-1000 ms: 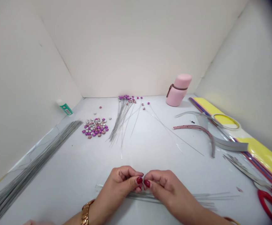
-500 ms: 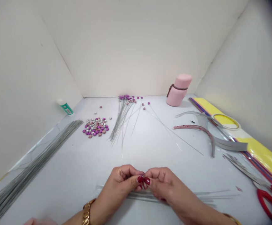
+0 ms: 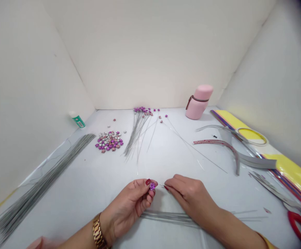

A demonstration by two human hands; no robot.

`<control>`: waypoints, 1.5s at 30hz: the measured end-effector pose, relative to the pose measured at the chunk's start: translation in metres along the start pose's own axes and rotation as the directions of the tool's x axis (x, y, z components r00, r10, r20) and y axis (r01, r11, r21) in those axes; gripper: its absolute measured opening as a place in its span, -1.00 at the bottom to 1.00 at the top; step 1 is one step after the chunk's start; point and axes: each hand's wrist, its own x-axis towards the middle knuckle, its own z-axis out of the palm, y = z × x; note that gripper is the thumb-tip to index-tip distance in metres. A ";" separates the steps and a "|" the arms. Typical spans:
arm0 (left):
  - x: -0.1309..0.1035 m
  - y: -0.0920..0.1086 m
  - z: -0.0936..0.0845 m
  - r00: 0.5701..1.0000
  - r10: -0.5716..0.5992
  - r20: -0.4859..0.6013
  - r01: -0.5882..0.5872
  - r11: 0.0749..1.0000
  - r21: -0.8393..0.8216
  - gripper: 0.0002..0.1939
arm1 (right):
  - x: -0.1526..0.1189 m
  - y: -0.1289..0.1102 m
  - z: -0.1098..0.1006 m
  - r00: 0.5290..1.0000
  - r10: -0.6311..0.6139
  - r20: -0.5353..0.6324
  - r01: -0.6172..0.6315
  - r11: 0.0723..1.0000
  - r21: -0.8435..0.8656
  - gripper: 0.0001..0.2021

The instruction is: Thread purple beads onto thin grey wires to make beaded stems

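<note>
My left hand (image 3: 137, 195) pinches a small purple star (image 3: 152, 186) between thumb and fingers. Just to its right, my right hand (image 3: 189, 192) holds the end of a thin wire (image 3: 162, 185), its tip pointing at the star without visibly touching it. Under my wrists lie several loose grey wires (image 3: 166, 217). A pile of purple, pink and silver stars (image 3: 109, 141) sits to the left. Behind it and to the right, a bundle of wires with stars on their ends (image 3: 134, 133) lies near the back wall.
A long wire bundle (image 3: 46, 180) and a green-white tube (image 3: 78, 120) are at left. A pink bottle (image 3: 197, 103) stands at the back. On the right lie curved strips (image 3: 217, 142), a tape roll (image 3: 252, 135), yellow sheets (image 3: 295, 173) and red-handled scissors (image 3: 295, 221).
My hands, which were together, have moved apart. The purple star now shows in my left fingers, and a wire tip shows at my right fingers. The view has shifted slightly.
</note>
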 end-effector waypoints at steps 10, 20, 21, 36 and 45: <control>0.003 -0.003 0.001 1.000 0.014 0.027 -0.015 0.998 0.055 -0.88 | -0.006 -0.015 -0.004 0.995 -0.065 -0.070 0.077 0.980 0.183 -0.75; 0.001 -0.007 0.005 0.993 0.115 0.002 -0.111 0.951 0.290 -0.86 | -0.009 -0.021 -0.003 0.999 -0.035 0.020 0.029 0.970 0.240 -0.76; 0.001 -0.007 0.007 0.987 0.160 0.005 -0.152 0.923 0.354 -0.86 | -0.009 -0.022 -0.003 0.999 -0.027 0.026 0.020 0.968 0.251 -0.76; -0.002 -0.014 0.009 0.971 0.238 -0.013 -0.203 0.855 0.478 -0.84 | -0.012 -0.021 0.008 0.952 -0.235 -0.196 0.251 0.966 0.060 -0.73; -0.002 -0.003 0.007 0.954 0.292 0.072 -0.267 0.709 0.653 -0.86 | 0.003 -0.029 -0.009 0.938 0.161 0.308 -0.338 0.627 0.702 -0.70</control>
